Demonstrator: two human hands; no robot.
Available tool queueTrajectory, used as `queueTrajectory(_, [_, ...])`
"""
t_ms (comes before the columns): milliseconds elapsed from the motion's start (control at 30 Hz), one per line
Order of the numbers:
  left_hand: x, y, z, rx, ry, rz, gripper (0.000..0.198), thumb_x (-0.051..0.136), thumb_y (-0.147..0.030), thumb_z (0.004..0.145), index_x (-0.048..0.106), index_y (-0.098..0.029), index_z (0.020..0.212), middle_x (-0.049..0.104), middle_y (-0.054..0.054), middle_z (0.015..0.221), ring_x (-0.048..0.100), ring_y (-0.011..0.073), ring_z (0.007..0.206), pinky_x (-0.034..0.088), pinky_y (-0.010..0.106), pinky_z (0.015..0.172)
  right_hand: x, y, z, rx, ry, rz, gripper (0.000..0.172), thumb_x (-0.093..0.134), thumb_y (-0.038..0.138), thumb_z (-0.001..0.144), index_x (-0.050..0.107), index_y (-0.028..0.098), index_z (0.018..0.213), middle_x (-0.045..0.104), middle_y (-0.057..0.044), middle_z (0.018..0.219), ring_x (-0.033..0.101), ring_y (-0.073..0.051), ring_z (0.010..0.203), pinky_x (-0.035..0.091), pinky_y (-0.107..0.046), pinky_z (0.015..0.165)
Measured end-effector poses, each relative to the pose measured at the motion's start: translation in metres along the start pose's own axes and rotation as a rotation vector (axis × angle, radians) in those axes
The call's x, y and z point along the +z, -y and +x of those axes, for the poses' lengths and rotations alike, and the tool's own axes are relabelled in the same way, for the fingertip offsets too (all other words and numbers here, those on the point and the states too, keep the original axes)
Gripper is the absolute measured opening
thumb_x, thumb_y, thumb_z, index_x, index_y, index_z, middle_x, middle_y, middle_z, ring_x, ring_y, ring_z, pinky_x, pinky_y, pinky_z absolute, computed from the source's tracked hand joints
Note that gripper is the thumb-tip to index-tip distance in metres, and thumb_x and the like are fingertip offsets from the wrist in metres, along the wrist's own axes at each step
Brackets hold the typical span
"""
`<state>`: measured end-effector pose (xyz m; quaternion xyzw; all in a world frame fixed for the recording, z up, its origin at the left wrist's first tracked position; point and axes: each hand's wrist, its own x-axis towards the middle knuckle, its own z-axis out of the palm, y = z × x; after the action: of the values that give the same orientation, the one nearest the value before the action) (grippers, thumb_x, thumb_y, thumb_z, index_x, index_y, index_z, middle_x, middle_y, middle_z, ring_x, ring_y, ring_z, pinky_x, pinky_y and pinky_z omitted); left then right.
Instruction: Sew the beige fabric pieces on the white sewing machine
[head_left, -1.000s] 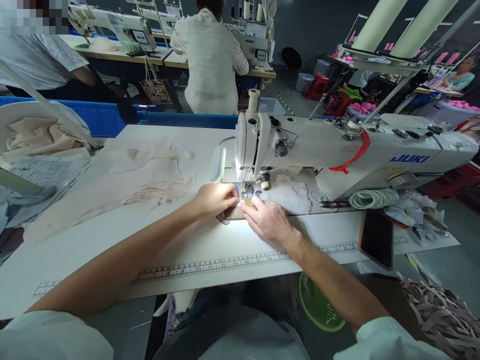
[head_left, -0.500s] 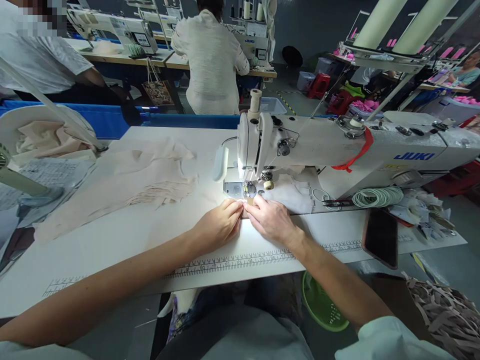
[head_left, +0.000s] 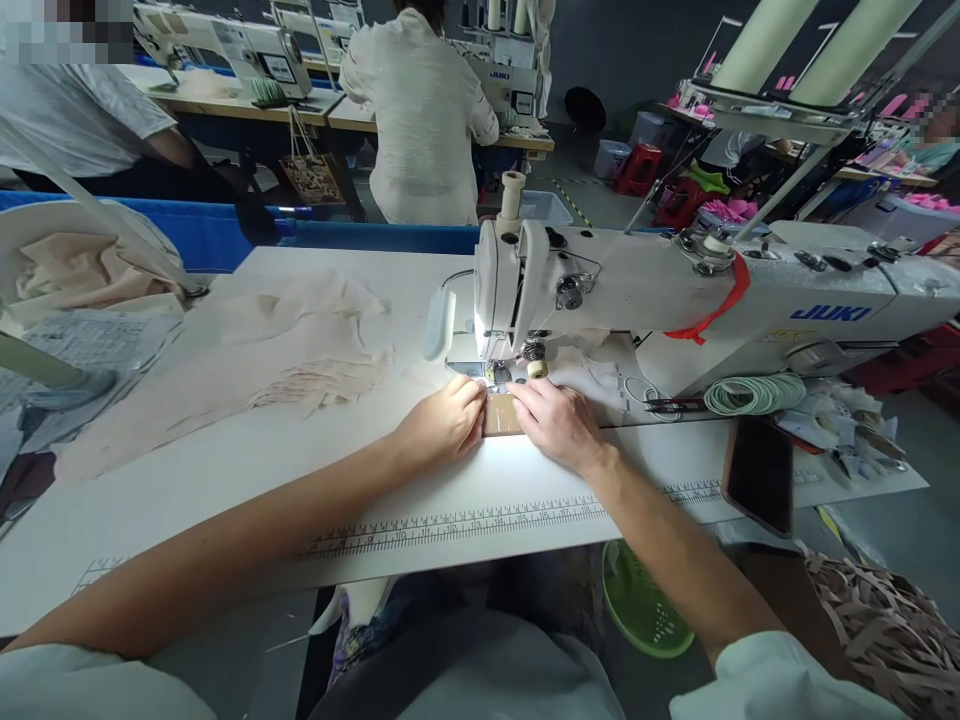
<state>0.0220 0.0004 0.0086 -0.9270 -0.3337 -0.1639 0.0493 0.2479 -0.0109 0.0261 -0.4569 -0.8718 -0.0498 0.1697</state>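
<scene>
My left hand lies just left of the presser foot of a white sewing machine. Its fingers are closed, and whatever they pinch is hidden. To the right of the foot is my right hand, fingers bent and pressed together, the tips close to the foot. What it grips, if anything, is too small to make out. A brown plate shows on the bed between both hands. Pale, thin fabric lies beneath the machine arm, beyond my right hand. A stack of pale pink fabric pieces spreads over the table to the left.
A phone, a coil of pale green cord and fabric scraps lie at the right. A printed ruler runs along the table's front. A green basket stands below. A person in white sits ahead.
My hands have moved apart at the presser foot, the right one shifting rightward. The brown plate between them is now more exposed. The view has shifted slightly.
</scene>
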Motion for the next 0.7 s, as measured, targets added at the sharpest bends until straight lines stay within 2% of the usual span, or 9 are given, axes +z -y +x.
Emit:
queueTrajectory(167, [0.000,0.000,0.000,0.015,0.005,0.030,0.040,0.035,-0.018,0.104,0.070,-0.008,0.120,0.070,0.020,0.120,0.065,0.0294,0.107,0.060,0.041,0.092,0.001,0.001,-0.004,0.017,0.011,0.027,0.036,0.042,0.022,0.105,0.076,0.017,0.117,0.073,-0.009,0.100,0.064,-0.019,0.077,0.046,-0.031,0.068])
queueTrajectory(300, [0.000,0.001,0.000,0.022,-0.020,0.025,0.036,0.040,-0.018,0.103,0.071,-0.012,0.120,0.071,0.017,0.117,0.065,0.0283,0.104,0.061,0.041,0.089,0.001,-0.003,0.003,0.166,0.010,0.184,0.032,0.046,0.026,0.106,0.076,0.017,0.115,0.076,-0.011,0.108,0.067,-0.021,0.085,0.047,-0.030,0.071])
queueTrajectory(367, [0.000,0.002,0.000,0.040,-0.033,0.015,0.035,0.040,-0.019,0.103,0.071,-0.010,0.119,0.071,0.018,0.117,0.065,0.0285,0.103,0.061,0.042,0.088,-0.001,-0.007,0.012,0.266,0.027,0.269,0.029,0.049,0.031,0.106,0.075,0.018,0.105,0.077,-0.009,0.101,0.067,-0.020,0.083,0.045,-0.029,0.069])
queueTrajectory(433, [0.000,0.004,-0.001,0.060,-0.040,0.009,0.035,0.040,-0.020,0.104,0.071,-0.009,0.117,0.071,0.019,0.117,0.065,0.0285,0.103,0.061,0.041,0.088,-0.004,-0.012,0.023,0.354,0.047,0.321,0.030,0.051,0.036,0.106,0.072,0.021,0.092,0.075,-0.005,0.086,0.065,-0.019,0.076,0.041,-0.027,0.066])
queueTrajectory(533, [0.000,0.005,0.000,0.066,-0.038,-0.002,0.034,0.041,-0.019,0.103,0.071,-0.010,0.117,0.070,0.020,0.117,0.065,0.0290,0.102,0.060,0.041,0.087,-0.006,-0.014,0.034,0.418,0.057,0.362,0.035,0.052,0.041,0.105,0.066,0.023,0.077,0.069,-0.002,0.069,0.063,-0.018,0.069,0.039,-0.026,0.064])
queueTrajectory(600, [0.000,0.006,0.001,0.067,-0.037,0.013,0.034,0.041,-0.019,0.102,0.072,-0.010,0.115,0.071,0.019,0.114,0.064,0.0289,0.100,0.060,0.040,0.085,-0.007,-0.013,0.034,0.427,0.036,0.369,0.036,0.052,0.041,0.104,0.064,0.024,0.075,0.068,-0.002,0.067,0.062,-0.017,0.068,0.038,-0.026,0.065])
queueTrajectory(700, [0.001,0.007,0.001,0.084,-0.049,0.060,0.033,0.041,-0.018,0.102,0.071,-0.010,0.112,0.071,0.017,0.109,0.064,0.0275,0.097,0.060,0.038,0.084,-0.007,-0.008,0.026,0.423,-0.011,0.358,0.029,0.052,0.039,0.104,0.065,0.024,0.083,0.069,-0.001,0.069,0.062,-0.016,0.067,0.038,-0.025,0.064])
